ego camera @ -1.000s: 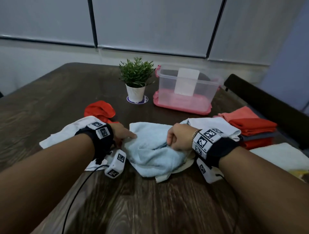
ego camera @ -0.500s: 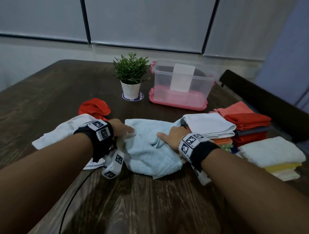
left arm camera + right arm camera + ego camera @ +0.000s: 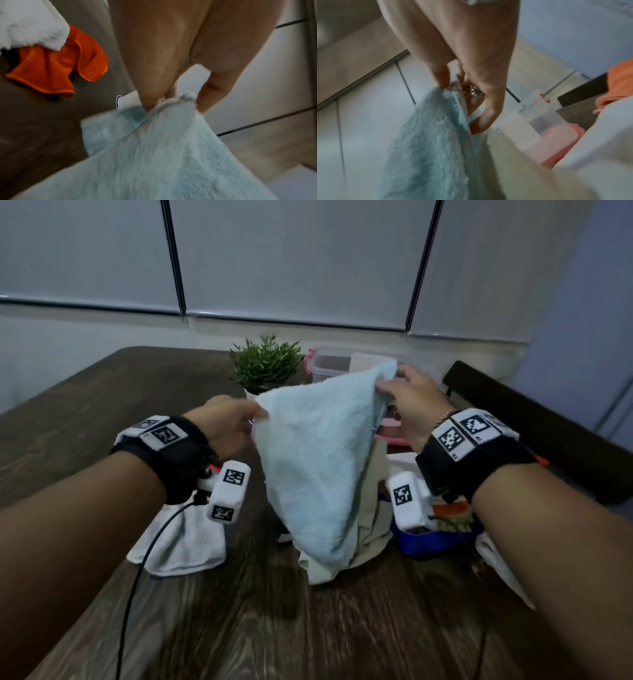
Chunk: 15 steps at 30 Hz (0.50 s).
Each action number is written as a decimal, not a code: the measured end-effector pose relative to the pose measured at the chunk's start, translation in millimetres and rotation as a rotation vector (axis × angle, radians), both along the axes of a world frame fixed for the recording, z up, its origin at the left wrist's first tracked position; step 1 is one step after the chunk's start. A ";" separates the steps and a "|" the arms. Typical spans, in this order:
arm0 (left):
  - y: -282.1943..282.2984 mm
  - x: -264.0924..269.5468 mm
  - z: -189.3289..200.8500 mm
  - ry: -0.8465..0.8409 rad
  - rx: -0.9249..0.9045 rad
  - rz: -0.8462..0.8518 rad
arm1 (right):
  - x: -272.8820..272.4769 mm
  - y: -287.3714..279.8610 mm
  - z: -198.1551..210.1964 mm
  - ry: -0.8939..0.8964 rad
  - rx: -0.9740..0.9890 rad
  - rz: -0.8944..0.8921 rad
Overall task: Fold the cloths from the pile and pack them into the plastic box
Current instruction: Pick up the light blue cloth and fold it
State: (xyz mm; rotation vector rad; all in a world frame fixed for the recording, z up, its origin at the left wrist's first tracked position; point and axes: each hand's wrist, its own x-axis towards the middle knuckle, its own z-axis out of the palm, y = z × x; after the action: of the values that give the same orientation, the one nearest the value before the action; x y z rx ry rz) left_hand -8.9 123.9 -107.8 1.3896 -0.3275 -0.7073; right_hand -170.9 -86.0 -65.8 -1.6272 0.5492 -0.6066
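A light blue towel (image 3: 318, 463) hangs in the air above the table, stretched between both hands. My left hand (image 3: 229, 422) pinches its left top corner, and the left wrist view shows thumb and fingers closed on the blue towel (image 3: 171, 148). My right hand (image 3: 407, 398) pinches the right top corner, higher up, with the blue towel (image 3: 433, 142) hanging below the fingers. A beige cloth (image 3: 363, 529) hangs behind the towel and touches the table. The clear plastic box (image 3: 329, 364) with a pink base stands behind, mostly hidden; the box (image 3: 544, 125) also shows in the right wrist view.
A small potted plant (image 3: 265, 368) stands beside the box. A white cloth (image 3: 185, 539) lies at the left, an orange cloth (image 3: 58, 67) beyond it. Folded cloths, a blue one (image 3: 435, 539) among them, lie at the right. A dark chair back (image 3: 534, 433) borders the table.
Both hands have lifted the blue towel off the table and spread it between them; earlier it lay crumpled under the hands. The head view has tilted up.
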 end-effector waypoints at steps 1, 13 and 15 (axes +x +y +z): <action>-0.9 -2.2 -0.9 -0.022 0.133 -0.064 | -0.7 -2.6 -0.2 0.002 0.003 0.028; -22.7 11.6 45.8 -0.335 -0.017 0.151 | -15.8 -40.2 46.0 0.272 -0.645 -0.252; -27.0 11.5 61.5 -0.336 -0.104 0.191 | -18.8 -48.3 68.7 0.300 -0.714 -0.343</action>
State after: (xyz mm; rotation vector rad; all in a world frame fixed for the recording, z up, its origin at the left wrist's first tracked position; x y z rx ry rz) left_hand 2.6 96.9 -46.3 1.4171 -0.4814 -0.2937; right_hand -189.6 -134.3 2.9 -2.3432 0.9127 -0.8822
